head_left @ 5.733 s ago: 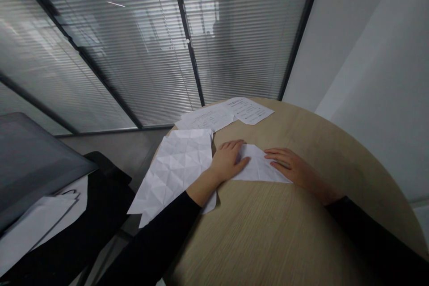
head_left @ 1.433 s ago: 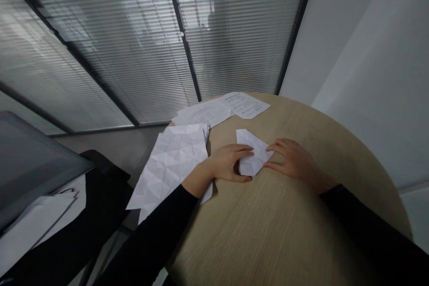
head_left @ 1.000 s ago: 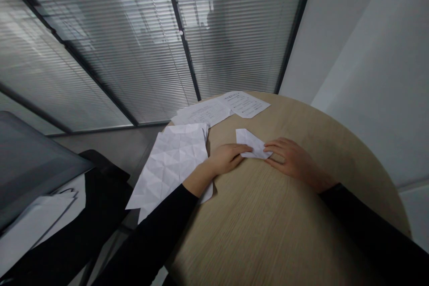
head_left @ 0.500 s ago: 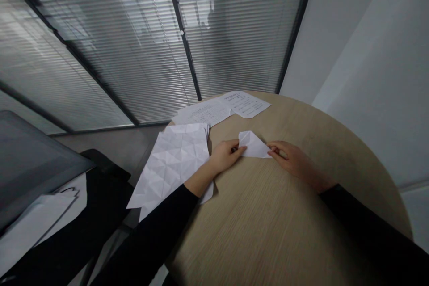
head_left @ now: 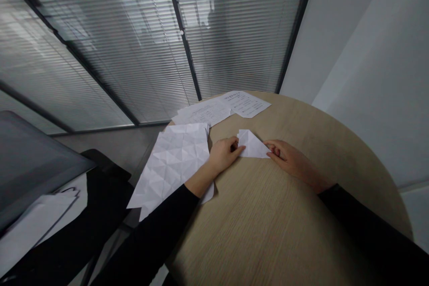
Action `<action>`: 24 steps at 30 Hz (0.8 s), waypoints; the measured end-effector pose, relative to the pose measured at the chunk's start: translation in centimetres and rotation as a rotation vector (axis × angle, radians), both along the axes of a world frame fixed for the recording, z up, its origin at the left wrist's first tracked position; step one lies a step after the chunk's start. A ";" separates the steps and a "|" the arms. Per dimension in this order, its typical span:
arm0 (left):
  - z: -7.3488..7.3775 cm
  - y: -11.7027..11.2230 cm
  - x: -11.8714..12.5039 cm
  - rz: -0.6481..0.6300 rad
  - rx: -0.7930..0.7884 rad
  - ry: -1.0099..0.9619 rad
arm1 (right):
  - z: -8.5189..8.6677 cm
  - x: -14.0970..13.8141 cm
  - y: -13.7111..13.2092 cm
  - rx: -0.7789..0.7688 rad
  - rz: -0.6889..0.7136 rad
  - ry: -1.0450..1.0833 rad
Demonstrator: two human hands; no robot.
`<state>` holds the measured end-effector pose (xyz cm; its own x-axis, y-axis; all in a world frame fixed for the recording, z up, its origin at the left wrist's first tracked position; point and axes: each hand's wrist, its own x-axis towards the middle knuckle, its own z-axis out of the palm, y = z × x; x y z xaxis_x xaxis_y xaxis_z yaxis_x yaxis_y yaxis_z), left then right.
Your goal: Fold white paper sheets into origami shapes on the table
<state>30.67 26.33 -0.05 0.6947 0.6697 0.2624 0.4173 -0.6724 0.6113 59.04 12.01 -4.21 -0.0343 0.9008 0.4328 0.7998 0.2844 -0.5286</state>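
A small folded white paper (head_left: 252,145) rests on the round wooden table (head_left: 275,223), roughly triangular. My left hand (head_left: 224,153) pinches its left edge with curled fingers. My right hand (head_left: 284,157) pinches its right corner, fingers pressed together. Both arms wear black sleeves. The paper's underside and its lower edge between the hands are partly hidden.
A large creased white sheet (head_left: 170,165) lies left of my hands and hangs over the table's edge. Printed sheets (head_left: 224,107) lie at the table's far side. A black chair (head_left: 83,223) with papers stands at the left; glass walls with blinds lie beyond.
The paper was folded from a wider flat shape into a small triangle. My hands went from pressing flat on it to pinching its two ends.
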 end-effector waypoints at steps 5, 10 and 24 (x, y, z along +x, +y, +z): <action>-0.2 0.2 0.0 -0.006 0.013 0.003 | -0.1 -0.1 -0.1 0.019 -0.001 -0.012; -0.1 0.1 0.0 -0.003 0.011 0.021 | -0.3 0.1 0.0 0.023 0.013 -0.026; 0.1 0.2 0.0 -0.087 0.128 0.026 | -0.1 -0.1 -0.2 0.082 0.003 -0.050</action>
